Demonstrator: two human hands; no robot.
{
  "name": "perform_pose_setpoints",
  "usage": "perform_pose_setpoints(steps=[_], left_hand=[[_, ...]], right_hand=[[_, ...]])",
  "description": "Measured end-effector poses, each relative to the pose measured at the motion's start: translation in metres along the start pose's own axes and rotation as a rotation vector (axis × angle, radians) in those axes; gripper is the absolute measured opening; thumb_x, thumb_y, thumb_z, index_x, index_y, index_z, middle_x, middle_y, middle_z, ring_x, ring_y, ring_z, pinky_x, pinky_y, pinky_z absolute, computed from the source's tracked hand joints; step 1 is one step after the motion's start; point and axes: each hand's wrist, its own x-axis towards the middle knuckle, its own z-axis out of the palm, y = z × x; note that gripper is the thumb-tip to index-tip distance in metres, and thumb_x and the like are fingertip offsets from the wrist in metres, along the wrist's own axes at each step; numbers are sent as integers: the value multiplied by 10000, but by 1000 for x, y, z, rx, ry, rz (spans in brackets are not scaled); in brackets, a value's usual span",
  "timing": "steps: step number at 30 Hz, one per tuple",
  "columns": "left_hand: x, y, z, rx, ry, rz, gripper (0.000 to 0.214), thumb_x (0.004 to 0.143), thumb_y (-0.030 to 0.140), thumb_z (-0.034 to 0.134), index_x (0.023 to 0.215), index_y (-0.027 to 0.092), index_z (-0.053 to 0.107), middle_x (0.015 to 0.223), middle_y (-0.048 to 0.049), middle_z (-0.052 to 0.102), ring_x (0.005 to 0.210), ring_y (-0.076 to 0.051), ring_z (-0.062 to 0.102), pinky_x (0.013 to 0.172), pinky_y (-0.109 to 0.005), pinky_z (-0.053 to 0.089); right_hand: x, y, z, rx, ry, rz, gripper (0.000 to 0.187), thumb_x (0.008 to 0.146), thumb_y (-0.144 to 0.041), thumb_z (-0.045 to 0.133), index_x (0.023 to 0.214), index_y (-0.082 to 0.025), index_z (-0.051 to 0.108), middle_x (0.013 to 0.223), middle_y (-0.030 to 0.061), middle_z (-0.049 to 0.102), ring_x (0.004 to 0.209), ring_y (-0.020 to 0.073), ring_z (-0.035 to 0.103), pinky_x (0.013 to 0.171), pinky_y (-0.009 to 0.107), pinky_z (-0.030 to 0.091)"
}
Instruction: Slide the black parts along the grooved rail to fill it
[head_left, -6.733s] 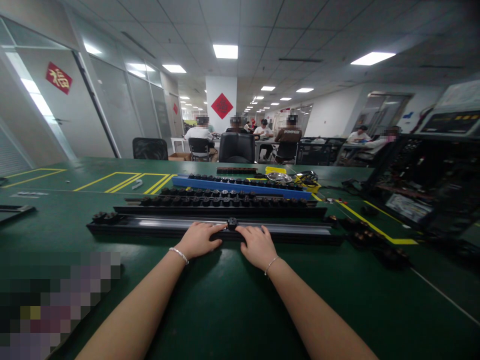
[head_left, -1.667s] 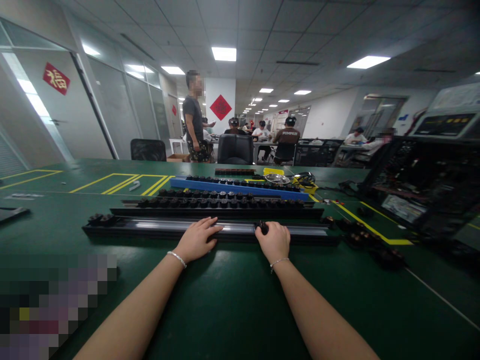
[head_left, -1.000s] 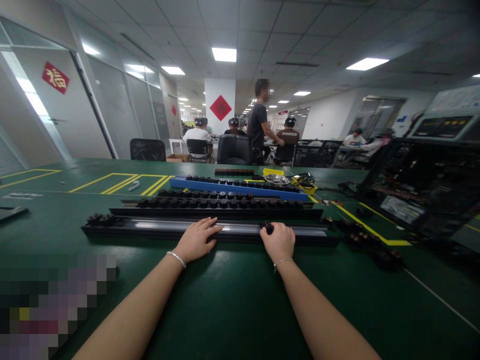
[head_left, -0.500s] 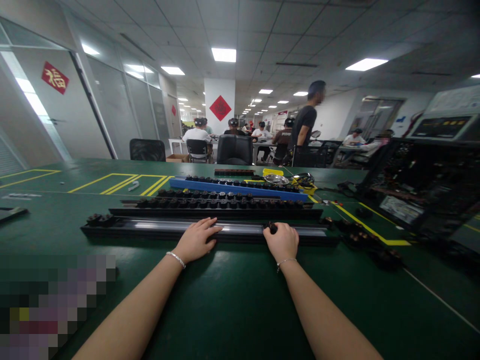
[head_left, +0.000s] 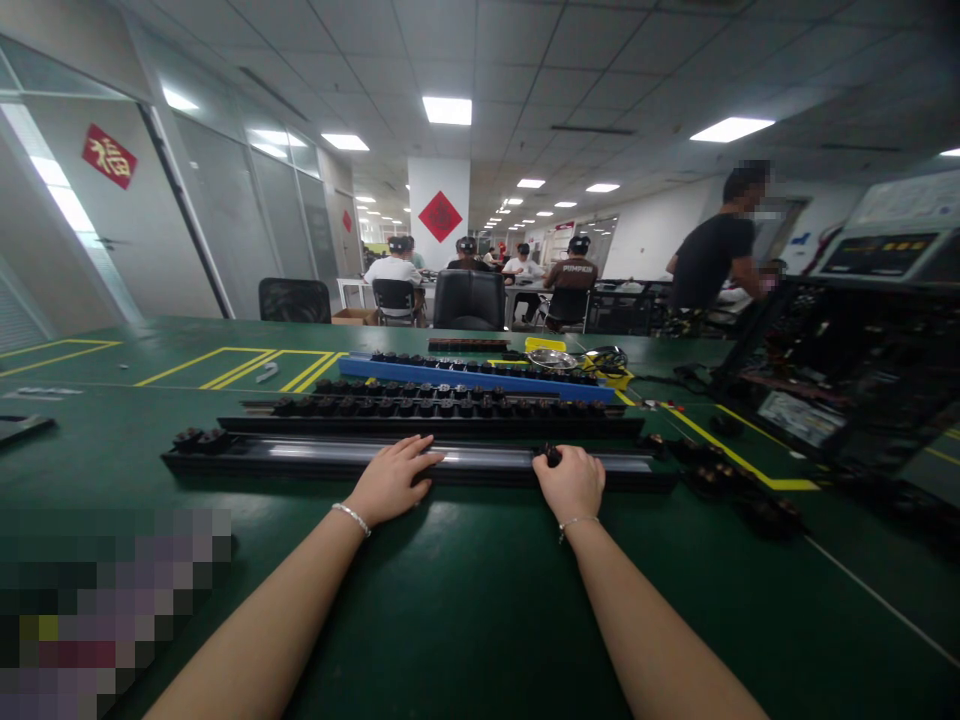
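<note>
A long black channel-shaped rail [head_left: 307, 455] with a shiny strip along its inside lies crosswise on the green table. My left hand [head_left: 394, 480] rests on its middle, fingers spread. Toward the rail's right part, my right hand [head_left: 574, 482] is closed on a small black part [head_left: 553, 456], mostly hidden by the fingers. Two similar black parts [head_left: 201, 440] sit at the left end of the rail. Off its right end lies a loose cluster of black parts [head_left: 727, 475] with copper-coloured bits.
Behind are black rails lined with round black parts [head_left: 405, 408] and a blue rail [head_left: 480, 378]. A metal dish [head_left: 553, 358] and cables [head_left: 606, 358] lie farther back. An open machine housing [head_left: 817, 370] stands at right. A person [head_left: 712, 250] is beyond the table.
My right hand has shifted slightly to the right along the rail with the small black part. My left hand stays put. The person in the background has moved right.
</note>
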Motion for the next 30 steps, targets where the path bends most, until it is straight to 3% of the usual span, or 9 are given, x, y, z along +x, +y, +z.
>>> perform_pose_setpoints(steps=[30], left_hand=[[-1, -1, 2, 24, 15, 8, 455, 783, 311, 520, 1237, 338, 500, 1404, 5, 398, 1279, -231, 356, 1032, -414, 320]], right_hand=[[5, 13, -5, -23, -79, -12, 286, 730, -396, 441, 831, -179, 596, 756, 59, 619, 826, 216, 525, 908, 369, 257]])
